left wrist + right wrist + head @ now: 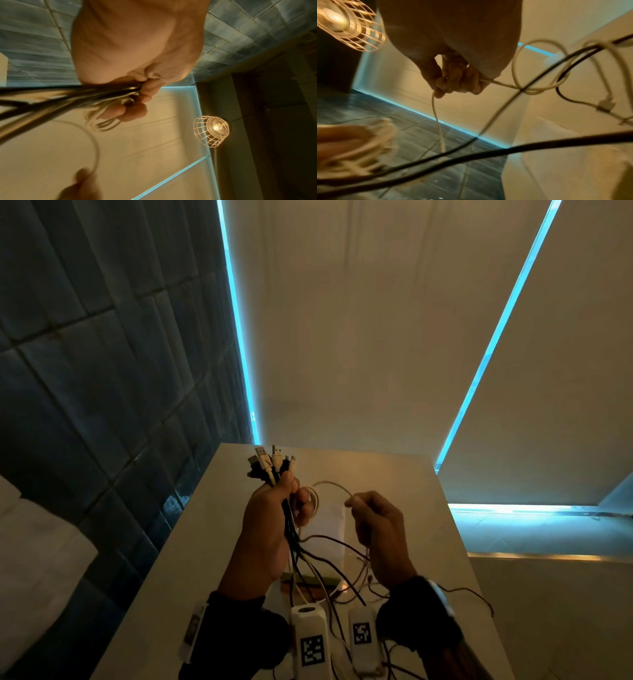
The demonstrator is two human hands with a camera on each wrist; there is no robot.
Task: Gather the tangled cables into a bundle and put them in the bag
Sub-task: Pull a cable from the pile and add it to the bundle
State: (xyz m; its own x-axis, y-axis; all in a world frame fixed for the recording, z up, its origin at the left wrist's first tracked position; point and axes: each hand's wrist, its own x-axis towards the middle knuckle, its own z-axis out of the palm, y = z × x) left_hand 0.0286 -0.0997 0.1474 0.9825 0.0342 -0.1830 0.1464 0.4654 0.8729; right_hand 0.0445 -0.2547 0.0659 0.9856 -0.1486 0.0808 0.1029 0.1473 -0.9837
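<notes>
Gathering is under way, not finished. A bunch of cables (pixel 289 522) is clamped in the left hand (pixel 270 529), fingers curled round it, USB plugs (pixel 270 462) fanned out at 12 o'clock above the fist. A white cable (pixel 330 486) is pinched in the right hand (pixel 380 529); it arcs across to the left fist at 9 o'clock, where several white loops are already wound round the fingers (pixel 135 109). Both hands are held raised over the table (pixel 212 525).

Judged left to do: the tails are not yet drawn in. Dark and white strands hang at 6 o'clock below the fist and are spread loose on the table toward the wrists. Bagging is not started.

A pale flat sheet (pixel 330 529) is seen on the table behind the hands; whether it is the bag cannot be told. Its lower part is hidden by cables and hands.

Hard to read: cable count inside the fist, the plug types on the loose ends, and which strands are knotted. The right wrist view is motion-blurred; the left wrist view is mostly filled by the palm. A caged lamp (pixel 211 130) is seen at 3 o'clock there.
</notes>
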